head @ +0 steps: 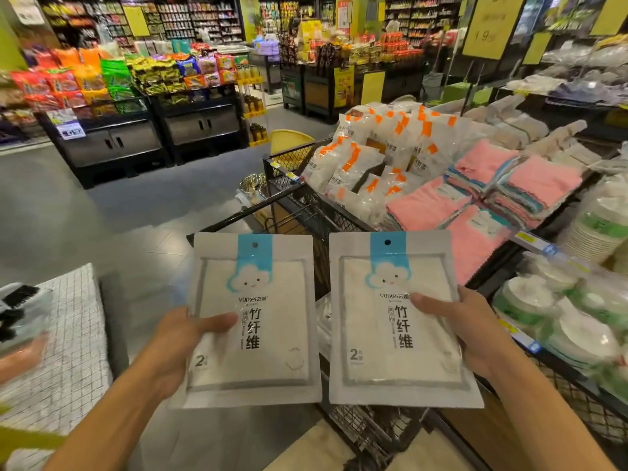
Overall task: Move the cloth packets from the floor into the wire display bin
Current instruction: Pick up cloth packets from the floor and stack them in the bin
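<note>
The left hand (180, 338) pinches one cloth packet (253, 321), the right hand (472, 329) another (401, 321), both upright beside the wire display bin (299, 198), seemingly above the floor.

The left hand (180, 338) and right hand (475, 331) each hold a white cloth packet (253, 321) (399, 317) upright, side by side, before the black wire display bin (289, 185) stacked with pink cloths (482, 205).

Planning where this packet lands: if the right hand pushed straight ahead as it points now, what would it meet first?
Probably the pink cloth stacks in the wire display bin; the right hand with its packet looks raised above the rim, though depth is unclear.
</note>
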Action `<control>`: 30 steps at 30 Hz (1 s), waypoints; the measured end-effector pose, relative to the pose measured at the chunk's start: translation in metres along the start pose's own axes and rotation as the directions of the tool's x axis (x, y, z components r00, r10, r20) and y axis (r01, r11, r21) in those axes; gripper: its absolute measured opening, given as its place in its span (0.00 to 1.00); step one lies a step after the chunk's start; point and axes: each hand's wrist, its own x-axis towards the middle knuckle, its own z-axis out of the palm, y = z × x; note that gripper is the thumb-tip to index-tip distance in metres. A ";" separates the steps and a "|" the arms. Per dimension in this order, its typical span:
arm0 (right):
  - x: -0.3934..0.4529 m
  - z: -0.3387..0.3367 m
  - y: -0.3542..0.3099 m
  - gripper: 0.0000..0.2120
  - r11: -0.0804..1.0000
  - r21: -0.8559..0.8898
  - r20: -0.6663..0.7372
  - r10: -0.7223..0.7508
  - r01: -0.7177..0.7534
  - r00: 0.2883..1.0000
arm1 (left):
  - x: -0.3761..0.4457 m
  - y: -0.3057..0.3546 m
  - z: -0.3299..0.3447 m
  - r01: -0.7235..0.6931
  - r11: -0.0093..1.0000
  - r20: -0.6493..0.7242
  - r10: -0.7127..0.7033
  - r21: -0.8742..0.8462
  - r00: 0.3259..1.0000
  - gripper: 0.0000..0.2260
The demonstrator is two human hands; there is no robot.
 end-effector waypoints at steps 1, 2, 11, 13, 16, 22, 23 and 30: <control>0.013 -0.001 -0.001 0.14 1.000 0.006 0.004 0.006 -0.006 1.000 | 0.010 0.004 0.005 0.009 1.000 -0.014 -0.009 0.005 1.000 0.22; 0.025 -0.001 -0.002 0.13 1.000 0.017 0.009 0.013 -0.014 1.000 | 0.020 0.009 0.010 0.012 1.000 -0.025 -0.011 0.016 1.000 0.21; 0.122 -0.030 -0.019 0.16 0.999 0.042 -0.032 0.031 -0.030 0.999 | 0.114 0.045 0.069 -0.009 0.995 -0.027 0.011 0.100 1.000 0.15; 0.134 -0.040 -0.018 0.13 0.997 0.059 -0.074 0.043 -0.039 0.996 | 0.137 0.046 0.080 0.018 0.992 -0.003 -0.018 0.123 1.000 0.17; 0.149 -0.052 -0.012 0.13 0.996 0.071 -0.135 0.061 -0.052 0.989 | 0.177 0.046 0.094 0.042 0.986 0.070 -0.054 0.161 0.996 0.22; 0.171 -0.056 0.020 0.11 0.989 0.131 -0.316 0.105 -0.066 0.943 | 0.267 0.035 0.119 0.069 0.964 0.225 -0.129 0.257 0.966 0.17; 0.174 -0.055 0.027 0.12 0.987 0.145 -0.338 0.115 -0.069 0.934 | 0.283 0.031 0.123 0.069 0.960 0.253 -0.140 0.272 0.957 0.17; 0.193 -0.022 0.079 0.12 0.958 0.250 -0.581 0.262 -0.138 0.771 | 0.407 -0.002 0.142 0.098 0.902 0.403 -0.283 0.421 0.871 0.17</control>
